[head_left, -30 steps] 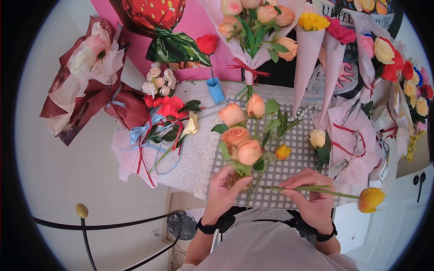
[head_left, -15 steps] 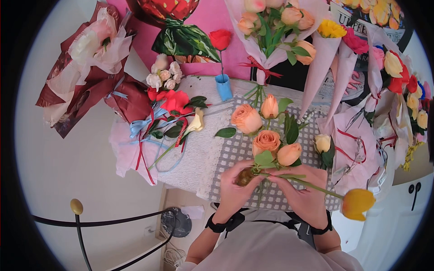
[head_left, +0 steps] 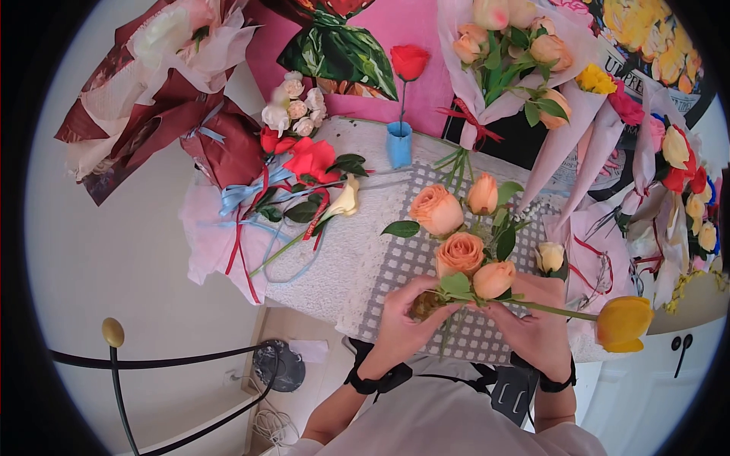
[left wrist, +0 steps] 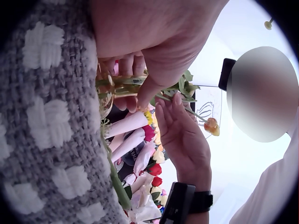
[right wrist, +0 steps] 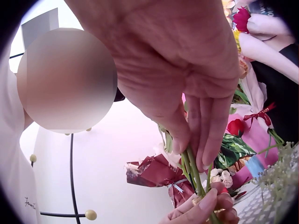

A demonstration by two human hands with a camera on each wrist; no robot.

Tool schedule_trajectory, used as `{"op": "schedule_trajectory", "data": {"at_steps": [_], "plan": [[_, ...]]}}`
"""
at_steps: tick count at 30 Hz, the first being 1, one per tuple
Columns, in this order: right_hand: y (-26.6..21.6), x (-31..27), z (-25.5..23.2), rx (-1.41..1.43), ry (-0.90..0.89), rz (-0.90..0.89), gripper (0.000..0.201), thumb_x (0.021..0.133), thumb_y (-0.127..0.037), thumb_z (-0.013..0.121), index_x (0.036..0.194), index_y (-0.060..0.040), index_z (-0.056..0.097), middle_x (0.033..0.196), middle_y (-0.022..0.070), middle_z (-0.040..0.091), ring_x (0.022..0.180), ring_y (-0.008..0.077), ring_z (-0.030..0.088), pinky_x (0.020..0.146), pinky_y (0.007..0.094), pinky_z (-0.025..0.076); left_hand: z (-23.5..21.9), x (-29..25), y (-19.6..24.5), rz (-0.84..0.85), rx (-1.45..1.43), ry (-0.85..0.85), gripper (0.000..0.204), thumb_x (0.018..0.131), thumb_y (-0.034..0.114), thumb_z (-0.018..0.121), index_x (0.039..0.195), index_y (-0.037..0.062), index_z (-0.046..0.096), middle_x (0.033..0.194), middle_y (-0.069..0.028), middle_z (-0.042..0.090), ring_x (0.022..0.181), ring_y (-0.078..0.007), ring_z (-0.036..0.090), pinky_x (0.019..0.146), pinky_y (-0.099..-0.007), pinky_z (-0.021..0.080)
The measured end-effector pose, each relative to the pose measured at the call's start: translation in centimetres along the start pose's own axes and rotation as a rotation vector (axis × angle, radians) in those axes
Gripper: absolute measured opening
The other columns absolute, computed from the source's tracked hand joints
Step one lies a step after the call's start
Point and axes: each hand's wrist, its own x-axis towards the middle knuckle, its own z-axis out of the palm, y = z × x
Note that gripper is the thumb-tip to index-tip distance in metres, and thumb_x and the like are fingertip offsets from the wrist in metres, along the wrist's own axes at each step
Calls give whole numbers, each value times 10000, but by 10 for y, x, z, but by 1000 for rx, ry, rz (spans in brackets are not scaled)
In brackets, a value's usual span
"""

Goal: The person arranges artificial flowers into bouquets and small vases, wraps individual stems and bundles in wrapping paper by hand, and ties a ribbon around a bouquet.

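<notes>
Peach roses with green leaves stand in a small amber glass vase near the table's front edge. My left hand curls round the vase at the stems, thumb toward me. A yellow tulip lies almost level, its bloom out to the right. The fingers and thumb of my right hand pinch its green stem close beside the vase mouth. In the right wrist view, green stems run between the right fingertips down to the left hand. The stem's cut end is hidden among leaves and fingers.
A cream rose lies right of the vase on the checked grey cloth. Red flowers and ribbons lie left. Behind stand a red rose in a blue holder and a wrapped peach bouquet. Paper-wrapped flowers line the right.
My right hand has brought the tulip's stem left, in against the roses at the vase. The roses have turned slightly, with the left hand staying at the vase. The head view has shifted.
</notes>
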Motion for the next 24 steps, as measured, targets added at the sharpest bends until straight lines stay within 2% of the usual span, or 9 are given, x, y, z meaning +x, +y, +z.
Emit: {"op": "schedule_trajectory", "data": {"at_steps": [7,9,12,15,19,24], "plan": [[1,4,-7,-21,-116,-93,203,856,10,781,1048,-3,718,771,123,589,591,315,559,533,385,438,-2,-1,1,-35,-34,-32,289,888,-25,807,1149,-26,681,1027,-87,772,919,-111,718,817,-279,563],[0,6,-6,-61,-92,-106,171,811,-19,820,969,-2,757,838,113,729,579,265,626,519,327,436,-2,0,1,-29,-30,-36,281,892,-25,803,1146,-25,681,1028,-86,771,916,-109,718,814,-278,562],[-3,13,-6,-74,-119,-154,167,805,-20,823,956,-1,753,795,108,707,549,249,582,504,325,410,-2,-1,0,-31,-26,-50,267,898,-25,798,1139,-26,682,1032,-87,767,912,-109,718,810,-277,562],[4,11,-8,-73,-155,-99,172,799,-25,835,945,-1,746,767,101,692,541,249,574,502,333,408,-2,-1,2,-36,-32,-47,257,900,-21,800,1129,-30,684,1039,-89,763,912,-113,720,810,-280,563],[7,18,-11,-44,-169,-123,171,803,-31,841,940,-4,743,768,100,692,551,257,590,505,336,416,-2,0,8,-83,-41,-63,262,899,-11,807,1131,-34,686,1048,-90,762,930,-124,725,819,-287,566],[10,31,-20,-71,-317,-186,183,825,-50,840,977,-20,742,785,109,703,590,285,630,529,355,449,-3,1,5,-57,-8,-80,278,896,-3,810,1148,-34,696,1046,-101,763,936,-137,736,821,-289,569]]}}
